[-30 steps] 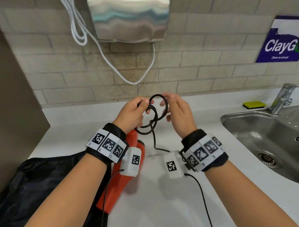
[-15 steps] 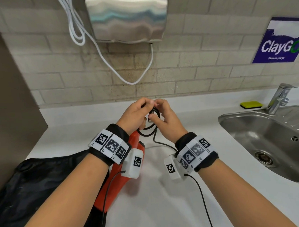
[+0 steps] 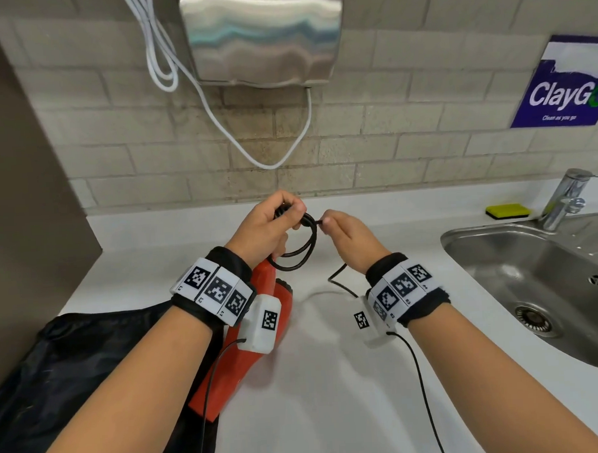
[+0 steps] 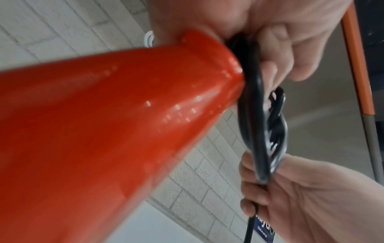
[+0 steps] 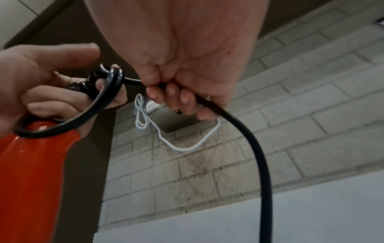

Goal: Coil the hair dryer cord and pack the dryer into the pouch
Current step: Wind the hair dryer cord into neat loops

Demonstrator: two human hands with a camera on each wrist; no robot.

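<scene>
1. Orange-red plastic forms the body of the hair dryer [image 3: 258, 348], which slants above the white counter [image 3: 332, 396], partly over the black pouch [image 3: 74, 373] at the counter's left.
2. The left hand [image 3: 263, 231] grips the upper end of the dryer, fingers curled round the gathered loops of the black cord [image 3: 302, 250].
3. The loops hang below the left hand, against the dryer's end; in the left wrist view the strands cross and twist together.
4. The right hand [image 3: 349, 239] sits just beside the left, fingers clenched round a single run of cord; in the right wrist view the cord passes under the fingertips [image 5: 172, 97].
5. From the right hand the free cord drops to the counter and bends near the right wrist.
6. The pouch lies flat and crumpled; whether its mouth is open cannot be told.
7. On the tiled wall hangs a steel hand dryer [image 3: 265, 36] with a white cable [image 3: 217, 120]. A steel sink [image 3: 550, 284], tap [image 3: 563, 197] and yellow sponge [image 3: 507, 211] stand at the right.
</scene>
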